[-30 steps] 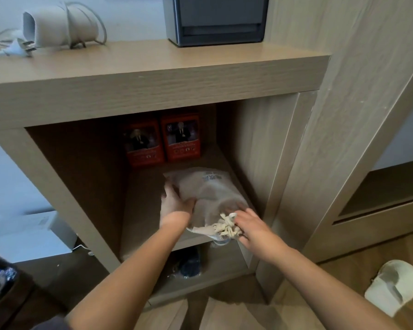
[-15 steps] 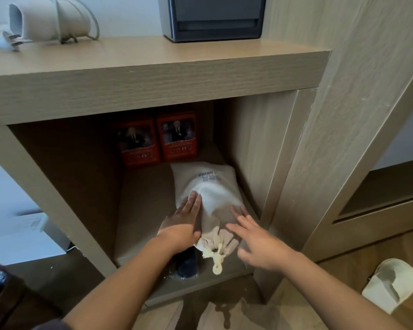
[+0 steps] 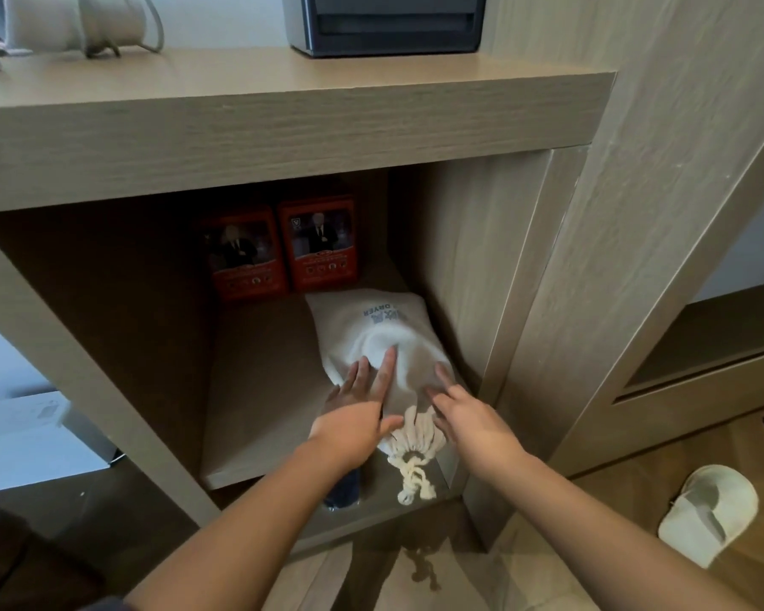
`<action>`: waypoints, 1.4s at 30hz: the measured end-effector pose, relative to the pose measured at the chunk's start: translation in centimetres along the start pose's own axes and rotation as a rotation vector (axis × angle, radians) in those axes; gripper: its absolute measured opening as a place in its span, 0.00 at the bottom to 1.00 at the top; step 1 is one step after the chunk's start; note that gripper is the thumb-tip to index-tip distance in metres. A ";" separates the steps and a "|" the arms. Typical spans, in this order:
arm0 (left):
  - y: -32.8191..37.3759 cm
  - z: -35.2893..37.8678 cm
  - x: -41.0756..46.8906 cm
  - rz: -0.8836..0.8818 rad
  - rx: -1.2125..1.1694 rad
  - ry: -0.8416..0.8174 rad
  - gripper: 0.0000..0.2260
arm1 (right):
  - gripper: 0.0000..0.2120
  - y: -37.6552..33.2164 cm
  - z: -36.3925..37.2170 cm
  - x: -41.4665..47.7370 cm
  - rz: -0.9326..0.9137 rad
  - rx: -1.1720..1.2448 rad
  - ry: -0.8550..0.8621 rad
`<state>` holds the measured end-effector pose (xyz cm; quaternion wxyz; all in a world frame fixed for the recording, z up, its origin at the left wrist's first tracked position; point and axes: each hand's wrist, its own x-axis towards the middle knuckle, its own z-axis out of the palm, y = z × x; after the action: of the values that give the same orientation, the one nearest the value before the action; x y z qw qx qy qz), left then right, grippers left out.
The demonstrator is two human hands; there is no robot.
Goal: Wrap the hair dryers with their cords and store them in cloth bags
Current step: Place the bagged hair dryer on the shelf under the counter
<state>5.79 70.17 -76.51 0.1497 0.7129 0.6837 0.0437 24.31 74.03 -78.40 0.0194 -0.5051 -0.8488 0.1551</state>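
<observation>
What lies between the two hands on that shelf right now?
The head view shows the gathered neck of the cloth bag between the left hand and right hand, its knotted drawstring hanging over the shelf edge.

A cloth bag lies at the right of a cabinet shelf, with two boxes side by side behind it. The left hand and right hand rest on its near end. On the cabinet top sit a hair dryer, left, and an appliance, right.
</observation>
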 end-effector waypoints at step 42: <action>-3.7 2.1 7.6 -0.013 0.154 -0.040 0.29 | 0.28 -1.6 0.2 7.9 0.084 -0.056 -0.085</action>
<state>3.24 77.45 -80.62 0.1082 0.7185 0.6866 -0.0243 19.01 80.11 -79.14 -0.0373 -0.5337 -0.8309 0.1530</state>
